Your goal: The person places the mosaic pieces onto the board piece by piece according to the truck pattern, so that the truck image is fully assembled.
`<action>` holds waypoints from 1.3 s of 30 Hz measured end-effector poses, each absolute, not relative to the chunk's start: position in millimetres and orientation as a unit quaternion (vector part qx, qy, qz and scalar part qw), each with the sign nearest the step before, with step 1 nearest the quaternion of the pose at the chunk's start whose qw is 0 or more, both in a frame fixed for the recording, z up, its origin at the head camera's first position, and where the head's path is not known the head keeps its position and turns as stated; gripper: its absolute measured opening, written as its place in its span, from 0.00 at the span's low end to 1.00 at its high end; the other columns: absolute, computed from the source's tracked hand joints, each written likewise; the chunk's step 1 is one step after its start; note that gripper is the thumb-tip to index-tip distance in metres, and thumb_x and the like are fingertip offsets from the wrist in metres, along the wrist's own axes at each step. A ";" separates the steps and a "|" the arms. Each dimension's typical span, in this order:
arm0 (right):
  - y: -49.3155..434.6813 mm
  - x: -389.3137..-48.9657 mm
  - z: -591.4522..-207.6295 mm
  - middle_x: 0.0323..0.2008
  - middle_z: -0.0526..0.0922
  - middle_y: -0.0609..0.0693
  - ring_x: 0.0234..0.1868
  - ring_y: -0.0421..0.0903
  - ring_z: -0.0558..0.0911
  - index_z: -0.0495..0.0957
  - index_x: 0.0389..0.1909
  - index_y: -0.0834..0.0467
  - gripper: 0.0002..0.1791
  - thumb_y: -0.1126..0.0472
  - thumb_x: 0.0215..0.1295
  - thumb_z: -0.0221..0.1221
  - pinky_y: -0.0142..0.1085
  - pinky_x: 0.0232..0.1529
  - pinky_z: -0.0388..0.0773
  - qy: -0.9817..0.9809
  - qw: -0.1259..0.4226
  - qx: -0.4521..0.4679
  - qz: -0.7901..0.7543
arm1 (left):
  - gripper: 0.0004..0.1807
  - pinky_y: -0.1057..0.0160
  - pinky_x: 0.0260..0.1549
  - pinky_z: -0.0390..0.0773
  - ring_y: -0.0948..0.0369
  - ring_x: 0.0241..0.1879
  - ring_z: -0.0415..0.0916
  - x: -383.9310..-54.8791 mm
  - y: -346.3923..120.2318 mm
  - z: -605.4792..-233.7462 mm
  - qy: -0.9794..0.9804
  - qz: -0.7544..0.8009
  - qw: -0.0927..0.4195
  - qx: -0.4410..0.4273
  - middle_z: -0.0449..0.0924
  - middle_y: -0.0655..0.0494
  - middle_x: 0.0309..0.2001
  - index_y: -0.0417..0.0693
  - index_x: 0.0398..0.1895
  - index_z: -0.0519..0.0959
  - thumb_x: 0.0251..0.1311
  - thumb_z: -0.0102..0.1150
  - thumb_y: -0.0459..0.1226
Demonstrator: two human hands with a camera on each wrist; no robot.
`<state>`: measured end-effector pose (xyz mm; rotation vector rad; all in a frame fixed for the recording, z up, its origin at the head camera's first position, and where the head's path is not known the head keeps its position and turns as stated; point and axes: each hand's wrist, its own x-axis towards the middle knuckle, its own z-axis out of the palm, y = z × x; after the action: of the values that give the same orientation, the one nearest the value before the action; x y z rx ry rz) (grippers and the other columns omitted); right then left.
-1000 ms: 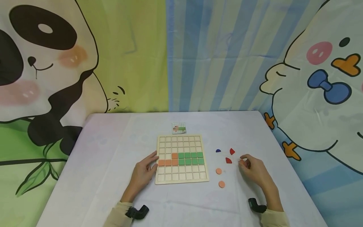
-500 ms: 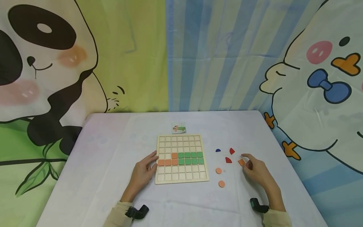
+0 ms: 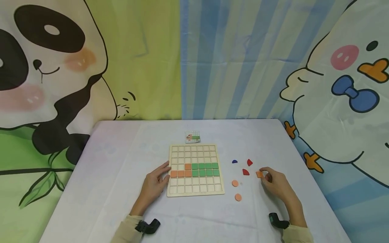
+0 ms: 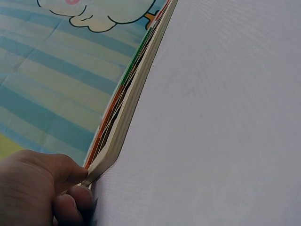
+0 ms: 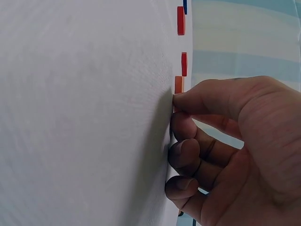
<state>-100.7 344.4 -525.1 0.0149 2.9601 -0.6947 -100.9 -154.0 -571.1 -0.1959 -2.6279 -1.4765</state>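
In the head view my left hand point(image 3: 152, 186) holds the left edge of a pale wooden grid board point(image 3: 196, 180). Its thumb point(image 4: 73, 172) lies at the board's corner in the left wrist view, with fingers curled beside it. Green and orange square tiles fill part of two rows of the board. To the right, thumb and forefinger of my right hand point(image 3: 276, 183) pinch an orange square tile point(image 3: 258, 174) at its right side, on the table. The right wrist view shows that orange tile partly behind the thumb, the other fingers curled near the cloth.
Left of the right hand lie two red quarter-circle pieces point(image 3: 245, 172), a dark blue half-circle point(image 3: 234, 161) and two orange discs point(image 3: 235, 183). A small pattern card point(image 3: 192, 137) lies behind the board on the white-clothed table point(image 3: 127, 152). Printed curtains hang behind.
The orange square tile, hidden at first by the right hand, has come into view and turned straighter. My right hand shifted slightly right. The left hand stayed on the board.
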 end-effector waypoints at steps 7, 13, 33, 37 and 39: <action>346.4 -100.2 -526.0 0.28 0.75 0.49 0.31 0.45 0.72 0.81 0.60 0.61 0.19 0.65 0.70 0.63 0.34 0.31 0.68 0.970 0.050 0.009 -0.238 | 0.19 0.69 0.15 0.64 0.72 0.14 0.60 -103.3 -154.2 -571.3 -0.870 -0.482 0.073 -0.071 0.79 0.53 0.72 0.45 0.60 0.86 0.67 0.68 0.31; 344.9 -99.3 -525.5 0.28 0.78 0.49 0.31 0.45 0.73 0.81 0.59 0.62 0.18 0.64 0.71 0.63 0.33 0.31 0.70 0.969 0.049 0.015 -0.241 | 0.19 0.68 0.14 0.64 0.71 0.13 0.58 -102.5 -154.0 -573.1 -0.870 -0.481 0.078 -0.073 0.79 0.51 0.72 0.45 0.60 0.86 0.67 0.68 0.31; 341.6 -96.8 -526.3 0.31 0.80 0.49 0.32 0.45 0.75 0.80 0.59 0.62 0.18 0.63 0.72 0.66 0.32 0.32 0.73 0.971 0.055 0.007 -0.234 | 0.19 0.69 0.15 0.63 0.71 0.13 0.58 -99.8 -152.6 -571.7 -0.869 -0.485 0.072 -0.071 0.79 0.52 0.72 0.45 0.60 0.86 0.67 0.68 0.30; 337.2 -97.1 -522.0 0.32 0.80 0.50 0.32 0.45 0.75 0.80 0.58 0.62 0.18 0.63 0.71 0.67 0.31 0.31 0.72 0.970 0.049 0.003 -0.238 | 0.19 0.69 0.15 0.63 0.71 0.13 0.58 -99.9 -152.7 -572.0 -0.868 -0.486 0.074 -0.072 0.79 0.52 0.72 0.45 0.60 0.86 0.67 0.68 0.30; 334.5 -97.4 -519.8 0.32 0.80 0.50 0.32 0.44 0.75 0.81 0.58 0.62 0.18 0.63 0.71 0.67 0.31 0.31 0.72 0.970 0.047 0.000 -0.237 | 0.19 0.69 0.15 0.63 0.71 0.14 0.58 -100.1 -153.0 -572.0 -0.867 -0.487 0.076 -0.073 0.79 0.52 0.72 0.45 0.60 0.86 0.66 0.68 0.30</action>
<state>-97.4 334.5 -519.8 0.0007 2.9609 -0.7222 -100.1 -153.0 -572.0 -0.2195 -2.6006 -1.4594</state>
